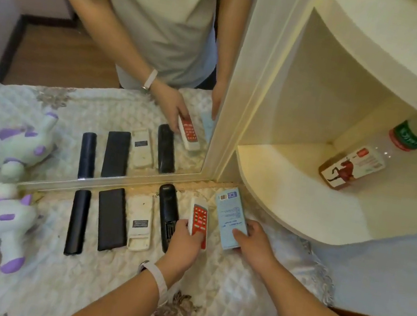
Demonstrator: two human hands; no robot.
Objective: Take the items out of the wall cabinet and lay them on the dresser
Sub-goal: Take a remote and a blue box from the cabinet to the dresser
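The left hand (188,240) grips a red-faced remote (199,221) and the right hand (254,241) a blue box (230,218), both low over the dresser (99,277). Set down carelessly, either could knock the black remote (167,214) just left. One bottle (359,158) remains on the cabinet shelf (293,188), far right.
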